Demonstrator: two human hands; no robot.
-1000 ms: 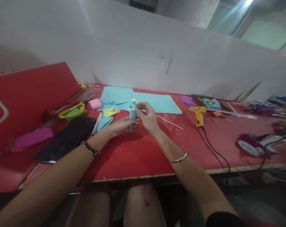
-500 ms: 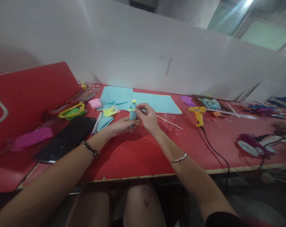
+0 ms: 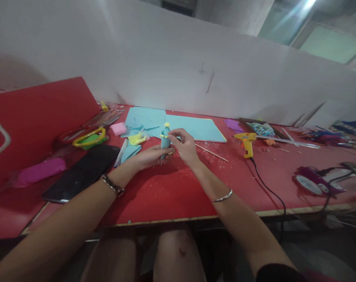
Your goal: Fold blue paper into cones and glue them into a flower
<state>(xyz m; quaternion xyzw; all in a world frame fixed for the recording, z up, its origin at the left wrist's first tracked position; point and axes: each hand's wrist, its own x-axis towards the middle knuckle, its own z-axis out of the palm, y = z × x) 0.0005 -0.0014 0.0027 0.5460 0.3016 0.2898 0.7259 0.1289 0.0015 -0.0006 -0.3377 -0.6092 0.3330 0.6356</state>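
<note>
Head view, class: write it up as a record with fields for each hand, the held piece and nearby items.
Left hand: holds the light-blue piece
Right hand: at the piece's upper part; grip unclear
Light-blue piece: yellow bits on upper part
Blue sheets: on the red table, beyond the hands
Glue gun: yellow, right of the thin stick

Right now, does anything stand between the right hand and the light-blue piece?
Nothing visible does: the right hand is at the upper part of the light-blue piece, contact unclear; the left hand grips it lower down.
</note>
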